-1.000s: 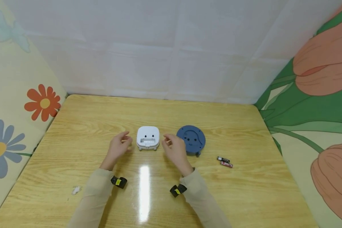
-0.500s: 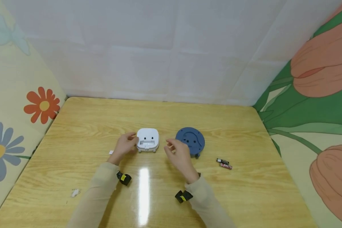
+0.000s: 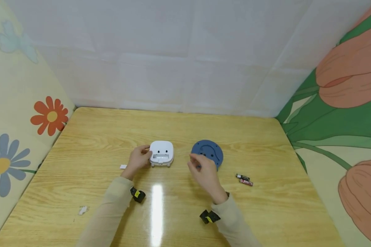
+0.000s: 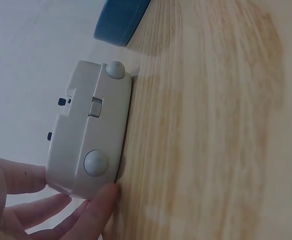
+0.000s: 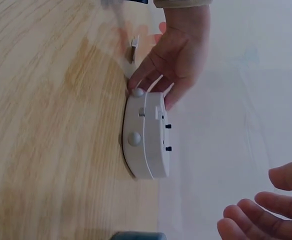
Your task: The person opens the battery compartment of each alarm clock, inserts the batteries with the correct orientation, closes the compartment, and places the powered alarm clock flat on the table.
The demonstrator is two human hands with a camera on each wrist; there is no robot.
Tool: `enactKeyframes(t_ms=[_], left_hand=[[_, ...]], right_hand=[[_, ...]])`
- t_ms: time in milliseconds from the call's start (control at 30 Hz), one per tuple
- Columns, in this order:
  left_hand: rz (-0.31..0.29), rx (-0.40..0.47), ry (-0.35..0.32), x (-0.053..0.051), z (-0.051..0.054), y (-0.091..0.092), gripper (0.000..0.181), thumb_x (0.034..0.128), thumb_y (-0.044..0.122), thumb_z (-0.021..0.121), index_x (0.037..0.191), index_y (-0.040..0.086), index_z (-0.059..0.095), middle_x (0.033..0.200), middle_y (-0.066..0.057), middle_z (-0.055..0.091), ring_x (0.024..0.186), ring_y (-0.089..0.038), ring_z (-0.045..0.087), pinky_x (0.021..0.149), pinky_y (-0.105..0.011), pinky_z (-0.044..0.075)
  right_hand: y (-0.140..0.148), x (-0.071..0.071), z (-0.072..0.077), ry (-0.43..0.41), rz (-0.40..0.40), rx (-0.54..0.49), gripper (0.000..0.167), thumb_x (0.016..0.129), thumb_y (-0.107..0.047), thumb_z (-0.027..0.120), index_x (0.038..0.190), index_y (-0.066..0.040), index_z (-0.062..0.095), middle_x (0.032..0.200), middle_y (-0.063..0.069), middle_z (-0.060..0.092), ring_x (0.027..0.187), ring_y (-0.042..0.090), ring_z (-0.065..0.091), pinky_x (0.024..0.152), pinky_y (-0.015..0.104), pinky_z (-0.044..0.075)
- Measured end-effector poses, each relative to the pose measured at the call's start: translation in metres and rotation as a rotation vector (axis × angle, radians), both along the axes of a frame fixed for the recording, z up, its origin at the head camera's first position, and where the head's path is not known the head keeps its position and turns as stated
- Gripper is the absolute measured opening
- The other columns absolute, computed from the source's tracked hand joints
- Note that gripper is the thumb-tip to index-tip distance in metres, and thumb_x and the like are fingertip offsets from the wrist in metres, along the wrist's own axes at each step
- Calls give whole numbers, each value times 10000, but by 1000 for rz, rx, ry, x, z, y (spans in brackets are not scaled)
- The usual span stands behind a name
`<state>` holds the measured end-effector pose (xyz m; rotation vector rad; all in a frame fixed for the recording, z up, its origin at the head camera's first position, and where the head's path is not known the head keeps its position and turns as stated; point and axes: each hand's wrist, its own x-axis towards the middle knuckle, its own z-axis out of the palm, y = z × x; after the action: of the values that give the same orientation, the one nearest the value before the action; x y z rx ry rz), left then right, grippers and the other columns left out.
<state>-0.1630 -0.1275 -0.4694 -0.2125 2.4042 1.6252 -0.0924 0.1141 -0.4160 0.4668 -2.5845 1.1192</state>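
A white rounded-square battery device (image 3: pixel 162 147) lies on the table, with an open battery slot, two black knobs and two ball feet. My left hand (image 3: pixel 138 158) holds its left side; in the left wrist view the thumb and fingers (image 4: pixel 26 178) are around its end. My right hand (image 3: pixel 205 173) is in the air over the near edge of a round blue device (image 3: pixel 216 154), fingers loosely bent and holding nothing. A small white cover (image 3: pixel 123 166) lies left of my left hand. Two AAA-looking batteries, one black (image 3: pixel 242 177) and one red (image 3: pixel 246 182), lie at the right.
The wooden table (image 3: pixel 111 127) meets a white cloth backdrop (image 3: pixel 185 68) at the back. Flower-patterned cloths stand at both sides. A small whitish patch (image 3: pixel 83 210) is on the table's left front.
My left hand has moved right and taken hold of the white device's side. My right hand has moved away to the right. The small white cover has come into sight beside my left hand.
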Motion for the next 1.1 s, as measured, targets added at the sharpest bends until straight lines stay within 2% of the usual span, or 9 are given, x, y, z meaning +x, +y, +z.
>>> enactKeyframes(t_ms=[167,367,600,800,1100], left_hand=[[3,-30,34,0,0,1,401,904,94,490,1271,-67,468,1146,-302,504,960,-373,545,608,-309,535],[4,-12,13,0,0,1,401,922,92,471,1291,-62,446,1159,-287,487,939,-351,549,605,-299,535],[11,-6,9,0,0,2,399,925,89,470,1293,-60,444,1150,-277,491,885,-313,566,610,-294,535],[16,-6,0,-1,-1,3,403,927,96,470,1298,-58,439,1147,-269,492,883,-310,566,615,-291,535],[15,-16,-20,-1,-1,3,405,931,104,464,1304,-52,433,1156,-263,483,890,-309,560,616,-283,533]], right_hand=[[12,2,5,-24,-17,-2,263,826,-64,655,1081,-3,638,828,74,636,701,160,602,560,210,493],[27,4,10,-51,-50,2,276,829,-58,650,1095,10,628,864,97,642,733,196,599,574,254,502],[46,4,7,-1,-72,52,246,809,-24,660,1049,24,642,829,104,649,709,194,611,556,252,509],[63,6,5,-28,-107,76,213,801,-9,661,1009,35,654,815,103,651,711,203,615,545,246,507],[83,5,2,-36,-140,122,185,805,-3,654,978,64,657,890,167,656,717,232,619,548,277,520]])
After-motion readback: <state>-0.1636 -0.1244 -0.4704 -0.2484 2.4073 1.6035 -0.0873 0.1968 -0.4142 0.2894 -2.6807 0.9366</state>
